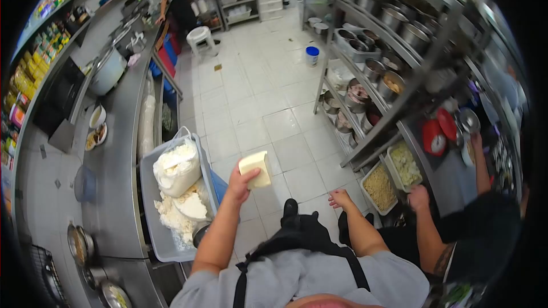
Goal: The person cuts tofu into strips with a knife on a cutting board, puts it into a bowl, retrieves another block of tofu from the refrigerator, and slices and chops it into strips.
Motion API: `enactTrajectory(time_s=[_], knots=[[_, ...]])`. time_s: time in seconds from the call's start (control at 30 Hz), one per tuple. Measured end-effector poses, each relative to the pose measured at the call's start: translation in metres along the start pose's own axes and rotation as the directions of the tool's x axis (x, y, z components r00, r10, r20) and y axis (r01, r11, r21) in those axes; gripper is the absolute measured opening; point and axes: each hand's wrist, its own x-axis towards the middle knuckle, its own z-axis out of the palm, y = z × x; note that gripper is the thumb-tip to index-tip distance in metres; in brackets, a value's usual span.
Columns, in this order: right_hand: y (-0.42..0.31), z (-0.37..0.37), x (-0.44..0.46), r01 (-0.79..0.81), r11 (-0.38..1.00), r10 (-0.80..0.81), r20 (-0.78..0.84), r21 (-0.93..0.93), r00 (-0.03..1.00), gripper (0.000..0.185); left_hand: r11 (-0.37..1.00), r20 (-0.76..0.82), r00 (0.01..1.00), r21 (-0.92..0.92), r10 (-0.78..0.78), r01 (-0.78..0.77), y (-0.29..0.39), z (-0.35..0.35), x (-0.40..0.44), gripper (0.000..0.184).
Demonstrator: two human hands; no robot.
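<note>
My left hand (240,182) grips a pale yellow, square-edged block (255,169), thumb across its face; whether it is one piece or a stack of sheets I cannot tell. Just left of that hand is a grey plastic tub (149,194), holding a bulging clear bag of white stuff (178,168) and loose off-white crumbly lumps (177,211). A dark rounded utensil (200,235) lies at the tub's near right corner, partly behind my forearm. My right hand (341,198) hangs over the floor with curled fingers, apart from any object, and nothing shows in it.
A steel counter (114,154) runs along the left. Metal shelving (365,71) with pots stands at right, above trays of noodles (379,188) and pale green food (404,164). A co-worker's hand (418,197) is close on my right. Another person (180,0) stands far back near a white stool (200,37).
</note>
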Motion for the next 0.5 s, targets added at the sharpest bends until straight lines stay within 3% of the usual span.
enactTrajectory(time_s=[0.1,0.23,0.33,0.37,0.4,0.47,0.5], knots=[[-0.066,-0.013,0.039,0.011,1.000,-0.010,0.029,-0.009,1.000,0.033,0.988,0.024,0.990,0.068,0.137,-0.138,0.051,0.003,0.047,0.045],[-0.197,0.011,0.079,0.276,0.960,-0.261,0.207,-0.047,0.943,0.039,0.947,0.043,0.966,0.188,0.256,-0.260,0.099,-0.002,0.099,0.046],[-0.341,0.054,0.049,0.493,0.862,-0.495,0.417,0.121,0.763,0.039,0.902,0.012,0.944,0.289,0.330,-0.319,0.115,-0.015,0.144,0.048],[-0.379,0.069,0.052,0.627,0.753,-0.638,0.455,0.198,0.621,0.043,0.911,-0.008,0.947,0.275,0.322,-0.308,0.121,-0.016,0.163,0.048],[-0.417,0.083,0.050,0.670,0.697,-0.695,0.469,0.254,0.545,0.051,0.892,0.001,0.945,0.328,0.328,-0.310,0.135,-0.016,0.182,0.049],[-0.496,0.100,0.030,0.856,0.448,-0.840,0.449,0.257,0.304,0.060,0.859,0.046,0.943,0.399,0.331,-0.321,0.160,-0.018,0.222,0.051],[-0.531,0.101,0.014,0.896,0.388,-0.855,0.448,0.215,0.262,0.063,0.836,0.096,0.935,0.422,0.342,-0.350,0.174,-0.018,0.245,0.052]])
